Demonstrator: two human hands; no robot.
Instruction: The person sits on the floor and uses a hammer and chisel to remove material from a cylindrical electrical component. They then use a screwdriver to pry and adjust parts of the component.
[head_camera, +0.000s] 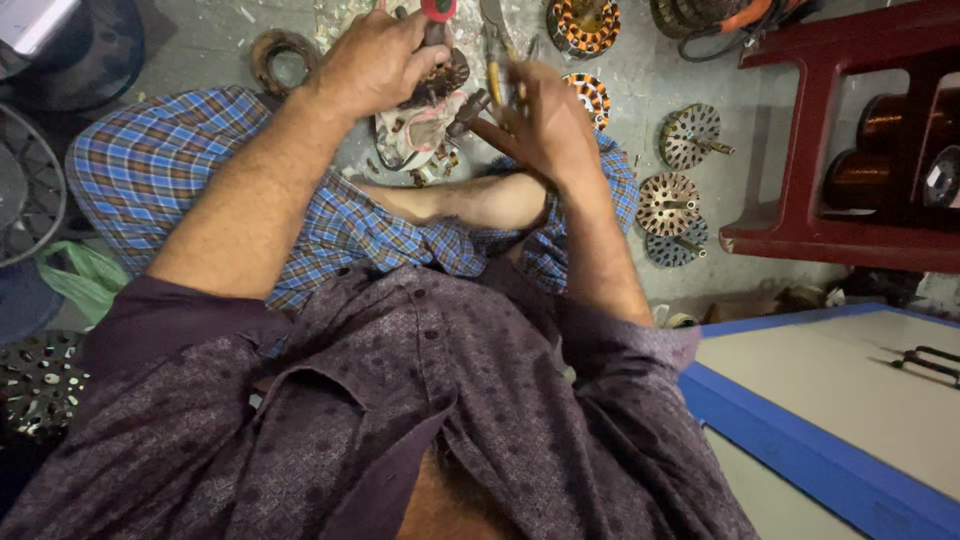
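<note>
I sit cross-legged on the floor in a blue checked cloth. My left hand (375, 60) is closed around a dark round motor part (440, 78) and a tool with a red handle (438, 10) at the top of the view. My right hand (540, 120) grips a wooden handle (485, 125) of a tool, its metal head (470, 105) close to the motor part, along with pliers with yellowish handles (497, 55). A whitish housing (420, 130) with loose bits lies under both hands on the floor.
Wound stators (583, 22) and several round rotors with shafts (690, 135) lie on the grey floor to the right. A dark red stool (830, 150) holds copper wire spools (885, 120). A blue-edged white board (830, 400) is at lower right; a fan grille (30, 190) at left.
</note>
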